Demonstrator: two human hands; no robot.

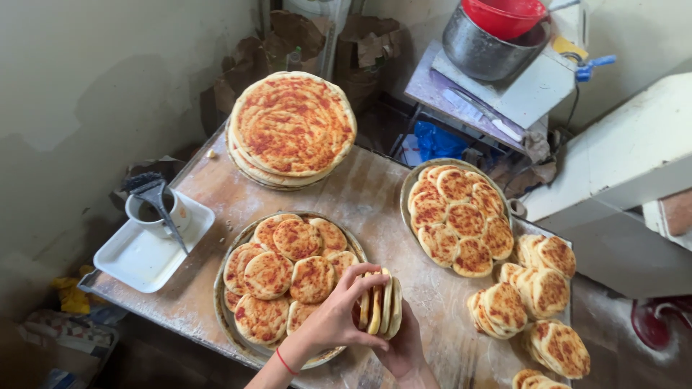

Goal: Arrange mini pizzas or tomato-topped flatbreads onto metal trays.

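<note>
Small stack of round, sauce-topped flatbreads (382,304) held on edge between both hands, just above the near rim of the nearer round metal tray (225,328). Left hand (333,317), red band at the wrist, fingers curled over the stack's top and left face, clamped on it; right hand (405,346) cupped beneath and behind, also closed against the breads. On that tray, more small round flatbreads (285,277) laid flat and overlapping (red-orange sauce side up). Further back on the flour-dusted wooden table (367,198), a second round metal tray (412,189) filled with the same small rounds. To the right, loose piles of small flatbreads (537,292) heaped near the table's edge. At the far end, a stack of large sauced flatbreads (292,126). At the left, a white square tray (144,259) carrying a white cup (155,212) with a dark brush (153,194) resting in it. Beyond the table, a grey metal pot (479,50) holding a red plastic bowl (504,16).
</note>
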